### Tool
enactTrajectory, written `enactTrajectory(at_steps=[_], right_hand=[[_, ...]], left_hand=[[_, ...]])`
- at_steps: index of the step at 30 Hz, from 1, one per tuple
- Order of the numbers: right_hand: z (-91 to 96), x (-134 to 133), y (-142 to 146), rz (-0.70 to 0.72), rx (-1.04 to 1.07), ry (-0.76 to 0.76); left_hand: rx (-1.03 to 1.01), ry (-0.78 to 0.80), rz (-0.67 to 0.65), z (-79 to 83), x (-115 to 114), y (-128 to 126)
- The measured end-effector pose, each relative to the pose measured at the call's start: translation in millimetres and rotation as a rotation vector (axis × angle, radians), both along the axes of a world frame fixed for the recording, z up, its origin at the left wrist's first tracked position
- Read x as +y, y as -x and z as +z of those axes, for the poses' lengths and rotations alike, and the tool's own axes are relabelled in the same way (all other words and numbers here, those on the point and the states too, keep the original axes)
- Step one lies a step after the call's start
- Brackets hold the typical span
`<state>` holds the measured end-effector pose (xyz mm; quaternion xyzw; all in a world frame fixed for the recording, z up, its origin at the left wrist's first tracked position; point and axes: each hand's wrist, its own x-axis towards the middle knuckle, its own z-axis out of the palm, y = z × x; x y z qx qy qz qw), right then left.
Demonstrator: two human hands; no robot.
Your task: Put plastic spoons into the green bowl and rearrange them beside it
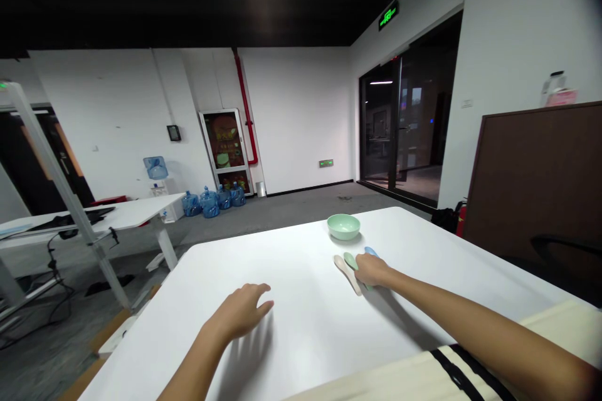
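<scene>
Across the white table (282,326) from the head view, the person's right hand (371,269) lies over a small group of spoons, near the table's middle and toward its right side. Its fingers are curled downward and rest on them, though whether they actually grip anything cannot be told from this angle. Under and around that hand are a beige spoon (345,271), a green spoon (350,260) and a blue spoon (370,251), partly hidden and lying close together. Just beyond them, farther along the table, stands a pale green bowl (343,226), upright and apart from the hand. The left hand (237,312) is nearer and to the left, low over the tabletop, its fingers (258,291) loosely spread and slightly curved, holding nothing. Past the table's far left edge stands another white desk (126,213), and blue water jugs (209,203) sit on the floor by the far wall. To the right are a glass door (379,125) and a dark brown board (531,182), with a red fire extinguisher (461,220) beside it
</scene>
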<state>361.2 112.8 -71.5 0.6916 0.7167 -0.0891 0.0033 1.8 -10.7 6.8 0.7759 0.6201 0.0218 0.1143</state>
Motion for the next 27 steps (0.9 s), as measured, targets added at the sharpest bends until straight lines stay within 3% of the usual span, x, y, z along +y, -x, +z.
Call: enactTrajectory(at_steps=[4, 9, 17, 27], right_hand=[[0.8, 1, 0, -0.027, 0.050, -0.006], [16.9, -2, 10, -0.014, 0.075, -0.093], [44.1, -9, 58, 0.131, 0.202, -0.002], [34.9, -10, 103, 0.156, 0.221, 0.063]], left_hand=[[-0.010, -0.001, 0.001, -0.5, 0, 1], [-0.009, 0.002, 0.002, 0.6, 0, 1], [0.015, -0.009, -0.019, 3.1, -3, 0], [0.005, -0.015, -0.008, -1.8, 1, 4]])
